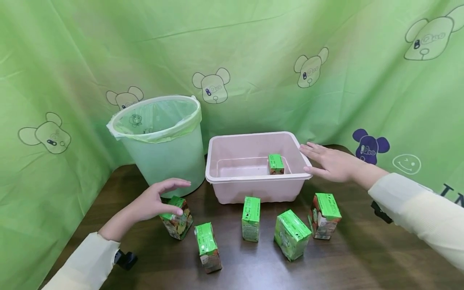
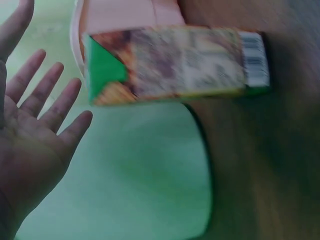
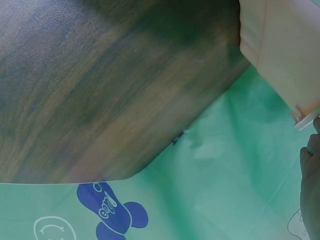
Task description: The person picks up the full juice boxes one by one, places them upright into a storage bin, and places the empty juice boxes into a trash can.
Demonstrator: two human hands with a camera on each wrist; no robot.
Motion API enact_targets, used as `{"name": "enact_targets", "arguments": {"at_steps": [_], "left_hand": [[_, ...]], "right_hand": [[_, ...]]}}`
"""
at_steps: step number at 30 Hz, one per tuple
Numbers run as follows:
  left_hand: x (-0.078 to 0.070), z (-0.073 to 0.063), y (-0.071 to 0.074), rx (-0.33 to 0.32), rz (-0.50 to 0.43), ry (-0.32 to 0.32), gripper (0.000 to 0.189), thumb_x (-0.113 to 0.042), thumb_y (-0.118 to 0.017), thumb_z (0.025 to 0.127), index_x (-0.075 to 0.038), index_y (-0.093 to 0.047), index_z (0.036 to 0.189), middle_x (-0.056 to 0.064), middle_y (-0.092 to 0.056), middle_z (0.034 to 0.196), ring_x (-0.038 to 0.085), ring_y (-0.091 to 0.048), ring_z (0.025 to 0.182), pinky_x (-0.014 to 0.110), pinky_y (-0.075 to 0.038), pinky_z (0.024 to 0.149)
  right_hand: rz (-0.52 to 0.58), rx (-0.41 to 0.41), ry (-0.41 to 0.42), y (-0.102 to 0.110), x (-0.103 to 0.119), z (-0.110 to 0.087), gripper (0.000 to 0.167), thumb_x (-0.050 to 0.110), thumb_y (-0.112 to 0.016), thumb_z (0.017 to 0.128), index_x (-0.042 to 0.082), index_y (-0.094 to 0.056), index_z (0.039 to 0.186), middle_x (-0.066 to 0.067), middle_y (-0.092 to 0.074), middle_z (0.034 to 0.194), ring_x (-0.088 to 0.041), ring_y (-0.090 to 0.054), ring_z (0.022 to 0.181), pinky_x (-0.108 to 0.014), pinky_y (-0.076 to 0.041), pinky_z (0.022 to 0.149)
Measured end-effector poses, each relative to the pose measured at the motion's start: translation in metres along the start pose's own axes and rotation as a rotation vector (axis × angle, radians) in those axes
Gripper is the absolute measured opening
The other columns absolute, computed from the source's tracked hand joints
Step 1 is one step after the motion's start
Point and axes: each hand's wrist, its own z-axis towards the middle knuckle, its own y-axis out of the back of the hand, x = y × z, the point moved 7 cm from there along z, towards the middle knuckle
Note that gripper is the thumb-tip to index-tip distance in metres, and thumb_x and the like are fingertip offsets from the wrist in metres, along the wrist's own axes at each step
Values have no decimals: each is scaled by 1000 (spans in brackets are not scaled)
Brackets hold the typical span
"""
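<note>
With the pink tub (image 1: 275, 189) as the dial's centre and 12 o'clock at the far side, the dark surface (image 1: 268, 274) carries everything, and its near half is busy enough that a careless sleeve could knock something over. The lined green bin (image 1: 177, 157) stands between 9 and 10 o'clock, close enough that a carton lifted on that side could bump its wall. The tub itself could slide or tip if the right grip (image 1: 331, 163), fingers extended at its 3 o'clock rim and holding nothing, leans on that edge. The left grip (image 1: 152, 203), fingers apart and thumb spread, also holds nothing; it hovers by the 8 o'clock carton (image 1: 177, 227), which, being tall and narrow, could topple if the thumb nudges it off-centre. The 7 o'clock carton (image 1: 208, 249) is near enough to be clipped by that wrist. Further cartons stand at 6 (image 1: 251, 221), 5 (image 1: 291, 235) and 4 o'clock (image 1: 326, 215). Another carton (image 1: 276, 163) sits inside the tub, toward 3 o'clock, where a dropped one could strike it.
</note>
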Motion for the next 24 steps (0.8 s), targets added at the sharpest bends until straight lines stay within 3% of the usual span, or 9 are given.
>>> {"name": "enact_targets", "arguments": {"at_steps": [4,11,18,24], "left_hand": [[18,-11,1,19,-28,12,64,-6,-82,77,-13,-56,135,8,-53,139,17,-44,131,28,-36,107],[46,-20,-8,58,-180,23,71,-3,-82,76,-4,-49,140,16,-48,141,19,-50,123,28,-46,96],[62,-26,-17,100,-325,86,79,-4,-83,76,-3,-42,143,22,-51,128,32,-57,107,39,-55,83],[69,-26,-20,104,-355,129,77,-4,-83,75,-1,-42,140,23,-51,124,35,-57,105,42,-56,80]], "right_hand": [[2,-2,-11,0,-1,-2,68,42,-51,100,-1,-32,149,-22,-30,153,-43,-25,140,-60,-32,105],[13,-19,-24,-2,-5,-1,68,41,-52,99,0,-32,150,-20,-29,154,-42,-24,141,-59,-32,106],[12,-21,-20,-4,-3,1,68,40,-52,99,0,-32,150,-20,-30,154,-42,-25,140,-59,-34,105],[12,-17,-25,-2,-1,1,68,40,-52,99,0,-32,150,-21,-29,154,-42,-24,140,-59,-33,106]]}}
